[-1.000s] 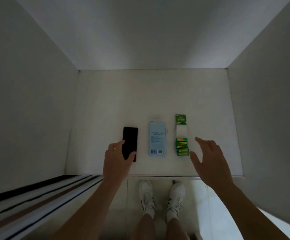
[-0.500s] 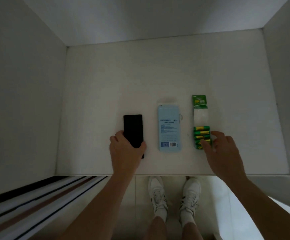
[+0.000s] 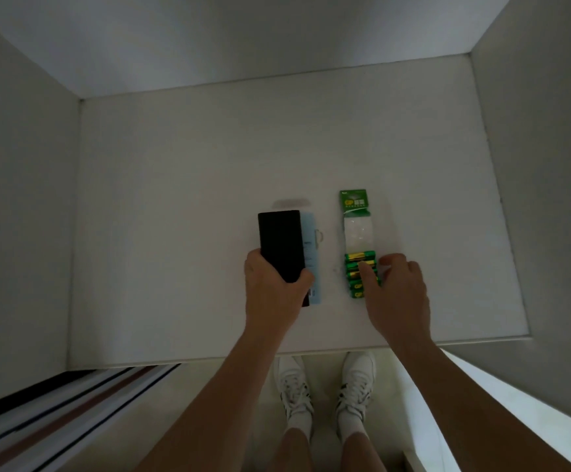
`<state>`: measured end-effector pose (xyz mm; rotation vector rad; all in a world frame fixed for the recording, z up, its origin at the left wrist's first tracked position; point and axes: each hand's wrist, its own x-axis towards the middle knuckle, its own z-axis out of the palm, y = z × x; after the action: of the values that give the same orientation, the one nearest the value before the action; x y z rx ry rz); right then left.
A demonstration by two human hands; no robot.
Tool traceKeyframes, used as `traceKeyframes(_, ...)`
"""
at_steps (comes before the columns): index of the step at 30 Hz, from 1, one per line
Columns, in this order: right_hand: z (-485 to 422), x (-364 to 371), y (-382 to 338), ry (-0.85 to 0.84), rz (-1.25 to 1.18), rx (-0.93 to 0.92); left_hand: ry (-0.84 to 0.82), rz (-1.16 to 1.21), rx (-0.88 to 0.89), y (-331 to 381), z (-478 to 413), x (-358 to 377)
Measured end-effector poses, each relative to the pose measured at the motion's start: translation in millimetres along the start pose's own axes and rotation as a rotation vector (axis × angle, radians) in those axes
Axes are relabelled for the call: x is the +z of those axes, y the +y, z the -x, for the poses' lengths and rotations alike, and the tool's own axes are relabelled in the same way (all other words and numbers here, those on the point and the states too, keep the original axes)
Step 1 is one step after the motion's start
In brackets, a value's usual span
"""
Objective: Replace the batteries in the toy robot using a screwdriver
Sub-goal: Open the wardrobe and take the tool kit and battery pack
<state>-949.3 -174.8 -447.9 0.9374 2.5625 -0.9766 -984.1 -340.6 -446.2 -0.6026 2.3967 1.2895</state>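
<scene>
Near the front edge of the matt white surface (image 3: 175, 199), the left hand (image 3: 273, 294) has lifted the glossy black slab (image 3: 280, 243) and holds it over the flat blue box (image 3: 313, 240); the right hand (image 3: 396, 294) pinches the green battery pack (image 3: 359, 233) right of centre, ridged cells under clear film; likely just gathering supplies, no recognisable toy robot.

One phone (image 3: 280, 245), one blue box (image 3: 310, 240) — one battery pack (image 3: 358, 229).
</scene>
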Motion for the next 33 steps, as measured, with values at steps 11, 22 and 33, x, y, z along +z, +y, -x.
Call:
traceKeyframes(11,-7,2,-3,0.030,0.019,0.031,-0.009,-0.161,0.057,2,0,10)
traceKeyframes(22,-10,-2,-14,0.018,0.037,0.114,-0.020,-0.125,0.036,17,9,28)
traceKeyframes(33,-13,7,-18,0.092,-0.038,0.217,0.060,-0.155,0.065,23,20,38)
